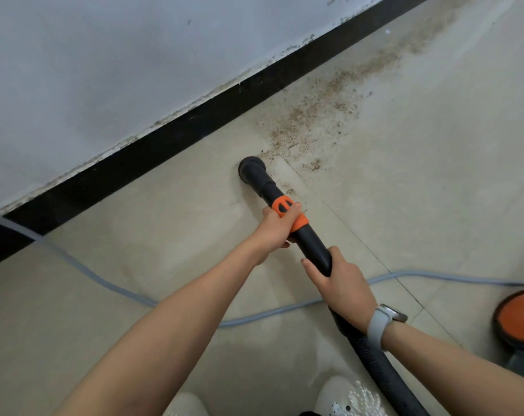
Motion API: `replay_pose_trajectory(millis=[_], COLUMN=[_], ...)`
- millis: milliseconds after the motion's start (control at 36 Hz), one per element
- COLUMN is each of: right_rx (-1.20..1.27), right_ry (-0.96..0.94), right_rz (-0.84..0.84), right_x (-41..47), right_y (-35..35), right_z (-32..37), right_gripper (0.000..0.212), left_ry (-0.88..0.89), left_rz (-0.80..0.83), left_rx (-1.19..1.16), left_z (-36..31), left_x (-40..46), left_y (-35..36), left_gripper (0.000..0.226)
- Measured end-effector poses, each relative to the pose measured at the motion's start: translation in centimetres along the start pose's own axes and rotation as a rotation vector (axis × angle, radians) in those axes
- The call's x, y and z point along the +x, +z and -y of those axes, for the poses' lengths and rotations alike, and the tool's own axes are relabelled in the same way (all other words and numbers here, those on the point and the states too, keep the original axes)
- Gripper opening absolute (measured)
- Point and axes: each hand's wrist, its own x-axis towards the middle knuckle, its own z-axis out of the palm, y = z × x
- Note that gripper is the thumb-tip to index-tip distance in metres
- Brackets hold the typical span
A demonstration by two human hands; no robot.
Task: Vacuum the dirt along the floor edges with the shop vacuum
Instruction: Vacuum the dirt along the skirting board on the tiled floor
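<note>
A black vacuum wand with an orange collar points down at the beige tile floor. Its round black nozzle sits on the floor just left of a band of brown dirt. The dirt runs up and right along the black baseboard. My left hand grips the wand at the orange collar. My right hand, with a grey watch on the wrist, grips the wand lower down, where the ribbed black hose begins.
A grey cord crosses the floor from the left wall to the right, passing under my arms. The orange-and-black shop vacuum stands at the right edge. My white shoes show at the bottom. A grey-white wall rises above the baseboard.
</note>
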Motion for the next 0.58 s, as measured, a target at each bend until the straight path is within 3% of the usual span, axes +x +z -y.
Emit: replay_pose_trajectory(millis=[111, 389, 583], right_rx=[-0.028, -0.152, -0.077], right_ry=[-0.037, -0.202, -0.130], right_rz=[0.035, 0.183, 0.127], right_x=[-0.2, -2.0, -0.8], right_y=[0.0, 2.5, 1.7], right_z=[0.1, 2.2, 1.7], right_gripper=[0.038, 0.036, 0.037], left_ry=[0.028, 0.002, -0.008], left_rz=[-0.052, -0.374, -0.289], left_rx=[0.002, -0.156, -0.101], left_z=[0.8, 5.3, 3.0], left_x=[-0.3, -3.9, -2.4], left_y=[-0.5, -2.8, -2.0], left_gripper=[0.055, 0.035, 0.037])
